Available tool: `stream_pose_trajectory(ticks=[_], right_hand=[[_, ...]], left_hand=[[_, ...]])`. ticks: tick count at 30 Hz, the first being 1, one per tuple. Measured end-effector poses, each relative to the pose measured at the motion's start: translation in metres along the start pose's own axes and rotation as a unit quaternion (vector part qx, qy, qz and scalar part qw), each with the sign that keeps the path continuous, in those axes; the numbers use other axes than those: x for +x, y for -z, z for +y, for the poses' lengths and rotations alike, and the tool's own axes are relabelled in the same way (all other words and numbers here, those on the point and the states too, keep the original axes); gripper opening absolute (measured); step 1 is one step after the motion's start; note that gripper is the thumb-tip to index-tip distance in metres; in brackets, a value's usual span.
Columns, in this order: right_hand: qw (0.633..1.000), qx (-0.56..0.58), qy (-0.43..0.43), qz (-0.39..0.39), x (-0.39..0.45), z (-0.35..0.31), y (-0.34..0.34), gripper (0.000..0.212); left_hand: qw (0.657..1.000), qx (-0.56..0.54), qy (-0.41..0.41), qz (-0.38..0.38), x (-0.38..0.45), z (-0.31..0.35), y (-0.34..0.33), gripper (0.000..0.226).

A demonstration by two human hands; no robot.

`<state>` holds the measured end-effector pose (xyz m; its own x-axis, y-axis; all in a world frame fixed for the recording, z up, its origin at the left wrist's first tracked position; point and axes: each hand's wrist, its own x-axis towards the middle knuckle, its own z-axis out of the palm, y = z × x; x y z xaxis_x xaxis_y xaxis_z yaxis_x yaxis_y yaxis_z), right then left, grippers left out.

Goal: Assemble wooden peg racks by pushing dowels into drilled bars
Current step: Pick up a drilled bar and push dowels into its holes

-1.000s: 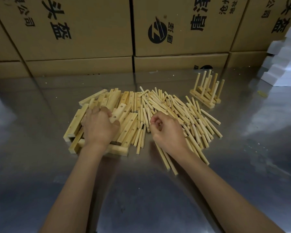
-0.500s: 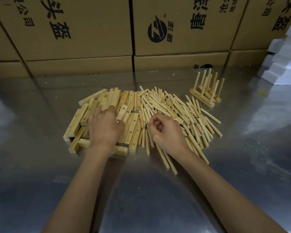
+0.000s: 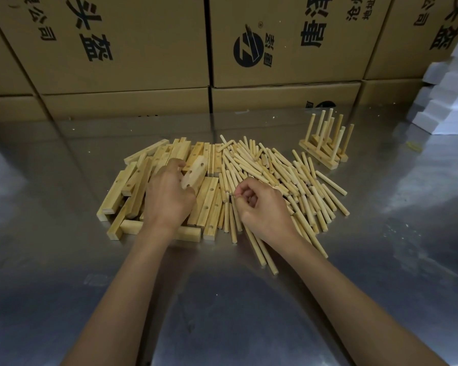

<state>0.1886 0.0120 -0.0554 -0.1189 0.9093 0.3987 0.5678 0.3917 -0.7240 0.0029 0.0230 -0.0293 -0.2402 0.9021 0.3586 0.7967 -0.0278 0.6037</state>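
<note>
So the left hand [image 3: 169, 196] has one drilled bar [image 3: 194, 172] pinched up out of the pile, tilted on end with its holes facing the camera. The rest of the drilled bars [image 3: 132, 191] are heaped flat under and around that hand, left of centre on the shiny metal worktop [image 3: 222, 299]. The right hand [image 3: 262, 207] sits at the near edge of the loose dowels [image 3: 283, 175], fingers curled in toward the palm; honestly can't tell whether there's a dowel in there or not. The dowel heap spreads right beside the bars, touching them, with a couple of sticks poking out toward the camera under the right wrist. Two finished peg racks [image 3: 325, 143] stand upright at the far right, apart from the pile. Printed cardboard boxes [image 3: 143, 48] wall off the back, and white foam blocks [image 3: 450, 101] are stacked at the right edge.
</note>
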Motion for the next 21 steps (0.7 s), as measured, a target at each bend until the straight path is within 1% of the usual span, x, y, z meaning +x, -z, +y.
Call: stream_pose_trajectory(ticks=[2,4,6,8,9,12,14,16,17,19,20,21], right_hand=[[1.0,0.022,-0.01,0.004,0.0,-0.002,0.001,0.01],[0.997,0.074,-0.038,0.001,0.0,-0.006,0.003,0.009],[0.985,0.157,-0.067,-0.024,0.001,-0.011,0.007,0.01],[0.97,0.221,-0.076,-0.069,0.001,-0.015,0.009,0.022],[0.963,0.242,-0.075,-0.088,0.0,-0.016,0.01,0.028],[0.944,0.3,-0.077,-0.11,0.0,-0.018,0.011,0.029],[0.939,0.314,-0.083,-0.114,0.0,-0.017,0.011,0.027],[0.933,0.327,-0.087,-0.122,0.0,-0.017,0.011,0.025],[0.932,0.33,-0.085,-0.125,0.0,-0.017,0.012,0.025],[0.94,0.31,-0.074,-0.119,0.003,-0.016,0.015,0.02],[0.949,0.29,-0.075,-0.097,0.006,-0.013,0.018,0.016],[0.958,0.268,-0.083,-0.059,0.009,-0.009,0.022,0.014]], left_hand=[[0.996,-0.082,0.023,-0.002,0.003,0.005,0.004,0.052],[0.977,-0.202,0.062,-0.034,0.004,0.009,0.009,0.048],[0.935,-0.327,0.091,-0.107,0.002,0.014,0.012,0.049],[0.891,-0.405,0.109,-0.175,-0.003,0.02,0.011,0.057],[0.873,-0.431,0.116,-0.195,-0.004,0.022,0.009,0.057],[0.843,-0.473,0.143,-0.214,-0.006,0.024,0.004,0.043],[0.821,-0.498,0.163,-0.227,-0.003,0.021,0.002,0.033],[0.799,-0.519,0.185,-0.241,-0.001,0.018,0.001,0.031],[0.794,-0.522,0.191,-0.245,-0.001,0.017,0.001,0.031],[0.8,-0.516,0.19,-0.241,-0.001,0.016,-0.002,0.031],[0.805,-0.512,0.191,-0.23,0.0,0.016,-0.003,0.03],[0.809,-0.511,0.197,-0.214,0.0,0.016,-0.003,0.029]])
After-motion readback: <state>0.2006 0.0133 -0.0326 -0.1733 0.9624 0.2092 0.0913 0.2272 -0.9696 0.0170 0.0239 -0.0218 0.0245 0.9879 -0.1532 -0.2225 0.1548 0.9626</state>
